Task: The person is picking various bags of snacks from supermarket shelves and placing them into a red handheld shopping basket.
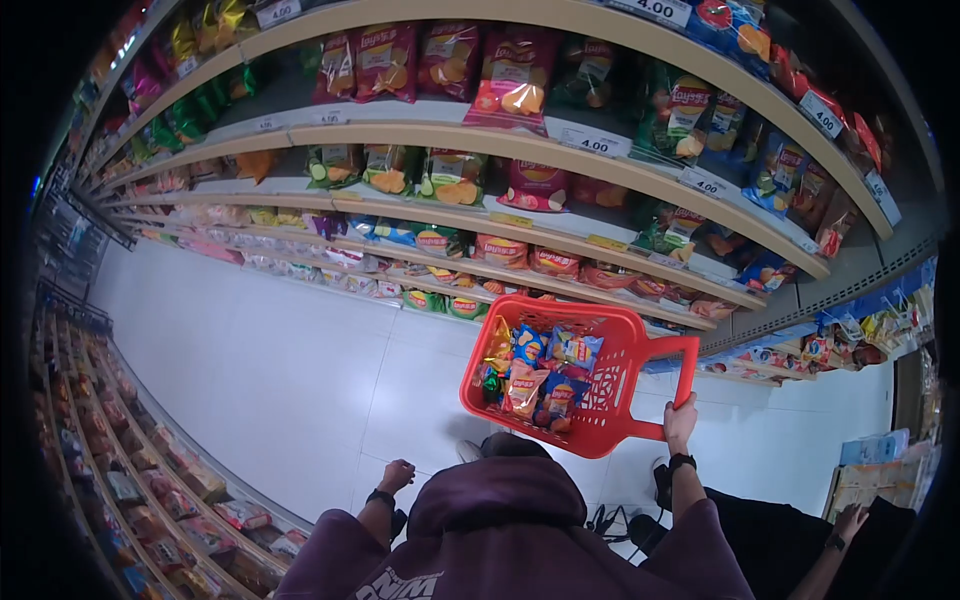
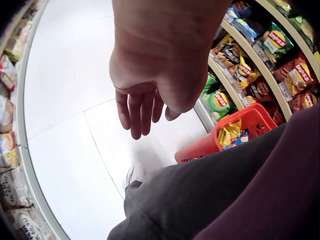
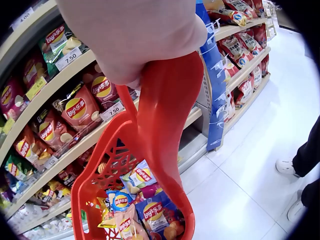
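My right hand (image 1: 681,424) grips the handle of a red basket (image 1: 640,400), its fingers curled round it; in the right wrist view the hand (image 3: 137,40) covers the top of the red handle (image 3: 167,110). Several chip bags lie in the basket, among them an orange-pink one (image 1: 523,388) and blue ones (image 1: 528,345). My left hand (image 1: 397,476) hangs at my side, left of the basket. The left wrist view shows that hand (image 2: 150,85) with loose, hanging fingers and nothing in them, above the floor.
Shelves of chip bags (image 1: 390,60) with price tags curve along the front. Another shelf of packets (image 1: 150,480) stands at the left. White floor tiles (image 1: 300,370) lie between them. Another person's arm (image 1: 835,550) shows at the lower right, and their shoes (image 3: 287,167) in the right wrist view.
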Demonstrator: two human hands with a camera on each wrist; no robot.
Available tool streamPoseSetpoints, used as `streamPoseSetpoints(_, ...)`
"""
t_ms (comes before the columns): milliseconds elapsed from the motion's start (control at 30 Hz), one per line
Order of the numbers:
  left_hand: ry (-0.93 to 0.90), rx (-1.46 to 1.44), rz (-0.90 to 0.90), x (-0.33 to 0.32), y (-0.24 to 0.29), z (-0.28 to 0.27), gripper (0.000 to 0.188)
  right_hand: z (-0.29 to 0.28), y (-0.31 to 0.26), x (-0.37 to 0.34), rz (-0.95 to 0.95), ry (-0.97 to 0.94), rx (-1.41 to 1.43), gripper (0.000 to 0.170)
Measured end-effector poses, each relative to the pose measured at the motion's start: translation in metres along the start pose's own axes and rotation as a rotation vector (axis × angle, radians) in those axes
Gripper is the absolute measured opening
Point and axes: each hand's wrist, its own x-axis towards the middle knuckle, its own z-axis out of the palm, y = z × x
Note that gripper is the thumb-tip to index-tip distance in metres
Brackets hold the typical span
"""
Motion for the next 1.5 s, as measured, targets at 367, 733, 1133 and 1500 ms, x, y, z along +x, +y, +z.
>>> streamPoseSetpoints(367, -0.08, 0.123, 0.387, 0.086, 0.187, -0.013, 0.025, -0.001, -0.004, 0.025, 0.082, -0.312, 0.434, 0.039)
streamPoseSetpoints(733, 0.088, -0.117, 0.953, 0.095, 0.477, -0.054, 0.028, 0.005, -0.017, 0.036, 0.098, -0.194, 0.457, 0.023)
streamPoseSetpoints(1133, 0.195, -0.337, 1.057, 0.086, 0.659, -0.073, 0.071, 0.008, -0.01, 0.042, 0.087, -0.16, 0.444, 0.028)
streamPoseSetpoints(1500, 0.044, -0.189, 0.643, 0.058, 0.659, -0.09, 0.063, 0.008, -0.01, 0.042, 0.089, -0.178, 0.397, 0.027)
